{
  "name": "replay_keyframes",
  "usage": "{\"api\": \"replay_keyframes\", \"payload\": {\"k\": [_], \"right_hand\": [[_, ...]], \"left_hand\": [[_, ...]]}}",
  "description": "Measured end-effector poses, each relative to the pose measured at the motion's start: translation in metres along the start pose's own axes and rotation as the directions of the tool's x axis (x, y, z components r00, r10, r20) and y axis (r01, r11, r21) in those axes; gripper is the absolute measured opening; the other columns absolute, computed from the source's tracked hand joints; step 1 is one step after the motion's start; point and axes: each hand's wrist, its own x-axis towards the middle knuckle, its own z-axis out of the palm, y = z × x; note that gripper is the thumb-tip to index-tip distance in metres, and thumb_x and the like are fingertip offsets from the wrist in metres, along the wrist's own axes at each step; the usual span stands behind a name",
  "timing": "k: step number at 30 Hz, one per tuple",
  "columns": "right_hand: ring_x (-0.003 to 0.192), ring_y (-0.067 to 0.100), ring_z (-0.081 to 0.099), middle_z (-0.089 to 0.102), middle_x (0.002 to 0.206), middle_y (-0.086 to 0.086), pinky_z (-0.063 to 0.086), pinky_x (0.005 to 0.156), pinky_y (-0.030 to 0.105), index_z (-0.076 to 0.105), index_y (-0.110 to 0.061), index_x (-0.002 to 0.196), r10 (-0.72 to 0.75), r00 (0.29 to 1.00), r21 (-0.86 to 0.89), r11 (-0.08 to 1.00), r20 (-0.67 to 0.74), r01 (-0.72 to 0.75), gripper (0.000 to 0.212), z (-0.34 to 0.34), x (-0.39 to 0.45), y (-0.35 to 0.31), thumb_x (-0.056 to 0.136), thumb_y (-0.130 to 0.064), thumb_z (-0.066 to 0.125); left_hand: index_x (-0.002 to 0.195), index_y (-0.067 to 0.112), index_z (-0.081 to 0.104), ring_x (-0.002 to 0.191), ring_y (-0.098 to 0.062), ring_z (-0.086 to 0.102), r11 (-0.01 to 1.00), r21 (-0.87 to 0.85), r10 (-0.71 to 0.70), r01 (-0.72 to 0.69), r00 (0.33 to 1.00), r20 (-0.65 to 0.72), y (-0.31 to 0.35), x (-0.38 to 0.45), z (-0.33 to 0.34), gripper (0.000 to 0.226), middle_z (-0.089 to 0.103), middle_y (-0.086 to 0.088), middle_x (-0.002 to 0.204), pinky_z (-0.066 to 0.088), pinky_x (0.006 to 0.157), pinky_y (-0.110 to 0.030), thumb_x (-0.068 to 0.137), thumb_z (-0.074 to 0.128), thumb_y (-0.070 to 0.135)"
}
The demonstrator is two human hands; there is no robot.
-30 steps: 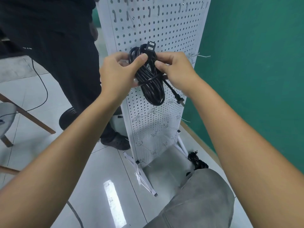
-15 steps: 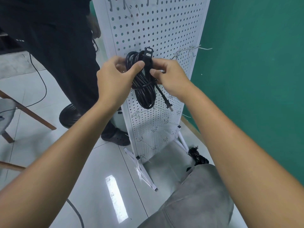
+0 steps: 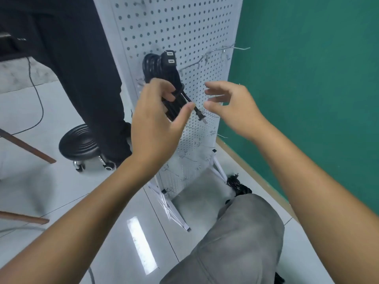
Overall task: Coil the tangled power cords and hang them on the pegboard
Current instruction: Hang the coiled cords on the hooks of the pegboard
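Now coiled cord (image 3: 162, 78) on pegboard (image 3: 184, 27)

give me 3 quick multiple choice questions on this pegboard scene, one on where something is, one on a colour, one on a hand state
1. Where is the coiled black power cord?
A. on the floor beside the stool
B. against the white pegboard
C. on the grey trouser leg

2. What colour is the wall to the right of the pegboard?
A. green
B. white
C. red

3. How is the right hand?
A. gripping the plug
B. pressed flat on the pegboard
C. open, holding nothing

Answers:
1 B, the coil hangs against the perforated panel.
2 A, the wall is plainly green.
3 C, its fingers are spread and loosely curved, clear of the cord.
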Motion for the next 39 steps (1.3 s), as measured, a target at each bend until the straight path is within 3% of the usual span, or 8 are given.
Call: {"api": "replay_keyframes", "payload": {"k": [7, 14, 18, 22, 27, 30, 34, 39], "right_hand": [[0.106, 0.009, 0.068, 0.070, 0.120, -0.009, 0.053, 0.100, 0.031, 0.063, -0.024, 0.136, 0.205, 0.979, -0.124, 0.971, -0.023, -0.206, 0.054, -0.051, -0.062, 0.118, 0.086, -0.014, 0.082], [0.109, 0.014, 0.066, 0.066, 0.125, -0.004, 0.049, 0.103, 0.031, 0.060, -0.019, 0.140, 0.532, 0.847, -0.202, 0.828, -0.011, -0.523, 0.061, -0.082, -0.115, 0.293, 0.084, -0.020, 0.084], [0.106, 0.017, 0.063, 0.066, 0.127, 0.000, 0.048, 0.100, 0.031, 0.059, -0.015, 0.139, 0.672, 0.739, -0.184, 0.733, 0.051, -0.654, 0.064, -0.062, -0.122, 0.394, 0.082, -0.023, 0.086], [0.106, 0.019, 0.061, 0.063, 0.131, 0.004, 0.046, 0.093, 0.028, 0.057, -0.017, 0.141, 0.745, 0.655, -0.170, 0.667, 0.129, -0.726, 0.065, -0.033, -0.119, 0.480, 0.083, -0.022, 0.086], [0.108, 0.019, 0.057, 0.060, 0.139, 0.006, 0.044, 0.096, 0.029, 0.052, -0.016, 0.147, 0.776, 0.591, -0.274, 0.631, 0.220, -0.726, 0.076, -0.016, -0.117, 0.560, 0.080, -0.018, 0.088], [0.119, 0.024, 0.058, 0.059, 0.141, 0.007, 0.045, 0.101, 0.033, 0.051, -0.015, 0.148, 0.803, 0.550, -0.329, 0.596, 0.229, -0.733, 0.076, -0.012, -0.120, 0.594, 0.081, -0.020, 0.087], [0.131, 0.028, 0.054, 0.055, 0.146, 0.009, 0.042, 0.106, 0.034, 0.048, -0.012, 0.150, 0.823, 0.504, -0.368, 0.568, 0.261, -0.736, 0.078, -0.002, -0.120, 0.630, 0.082, -0.022, 0.086], [0.138, 0.029, 0.050, 0.050, 0.153, 0.011, 0.038, 0.107, 0.032, 0.044, -0.013, 0.153, 0.833, 0.459, -0.407, 0.552, 0.308, -0.728, 0.085, 0.017, -0.117, 0.670, 0.081, -0.027, 0.087]], "left_hand": [[0.113, 0.025, 0.057, 0.082, -0.007, 0.061, 0.990, -0.130, 0.005, 0.060, 0.893, 0.451, -0.009, -0.070, 0.103, 0.029, 0.064, 0.015, 0.093, 0.054, 0.076, -0.039, 0.096, 0.069, 0.045], [0.108, 0.029, 0.055, 0.082, -0.013, 0.064, 0.981, 0.057, -0.150, 0.184, 0.541, 0.827, -0.071, -0.140, 0.273, 0.030, 0.064, 0.012, 0.091, 0.057, 0.082, -0.039, 0.093, 0.065, 0.053], [0.117, 0.015, 0.053, 0.096, -0.026, 0.064, 0.953, 0.212, -0.272, 0.216, 0.307, 0.912, -0.116, -0.170, 0.370, 0.037, 0.062, -0.003, 0.097, 0.044, 0.077, -0.030, 0.097, 0.066, 0.043], [0.147, 0.004, 0.044, 0.135, -0.035, 0.050, 0.894, 0.356, -0.402, 0.272, 0.133, 0.906, -0.157, -0.198, 0.454, 0.070, 0.053, -0.016, 0.147, 0.041, 0.104, -0.036, 0.096, 0.069, 0.044], [0.158, 0.000, 0.024, 0.140, -0.035, 0.045, 0.766, 0.496, -0.538, 0.410, -0.015, 0.843, -0.190, -0.237, 0.517, 0.101, 0.042, -0.020, 0.157, 0.042, 0.106, -0.036, 0.089, 0.075, 0.053], [0.153, 0.003, 0.032, 0.127, -0.030, 0.054, 0.645, 0.537, -0.603, 0.543, -0.070, 0.795, -0.198, -0.258, 0.540, 0.106, 0.050, -0.014, 0.148, 0.049, 0.100, -0.036, 0.078, 0.084, 0.058], [0.131, 0.019, 0.059, 0.108, -0.020, 0.069, 0.625, 0.478, -0.586, 0.618, -0.034, 0.810, -0.224, -0.294, 0.577, 0.110, 0.072, 0.002, 0.118, 0.057, 0.097, -0.038, 0.039, 0.087, 0.072], [0.116, 0.026, 0.071, 0.097, -0.013, 0.070, 0.646, 0.412, -0.556, 0.643, 0.026, 0.831, -0.215, -0.288, 0.573, 0.063, 0.076, 0.007, 0.102, 0.057, 0.088, -0.031, 0.060, 0.091, 0.047]]}}
